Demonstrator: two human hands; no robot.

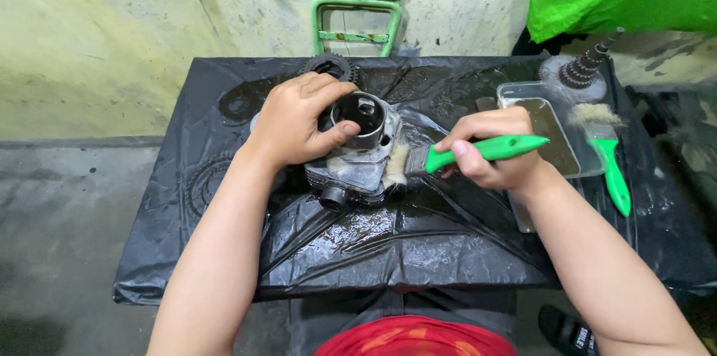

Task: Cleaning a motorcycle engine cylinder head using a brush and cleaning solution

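A grey metal engine cylinder [357,165] with a round open bore stands on a table draped in wet black plastic [403,244]. My left hand [299,121] grips its top rim, thumb against the bore's edge. My right hand [489,150] holds a paintbrush with a green handle [489,149], and its pale bristles touch the cylinder's right side.
A clear rectangular tray of murky liquid [553,132] sits right of my right hand, with a second green-handled brush [609,158] beside it. A stepped gear shaft [586,64] stands at the back right, a dark gear [328,66] at the back. A green frame [357,23] leans on the wall.
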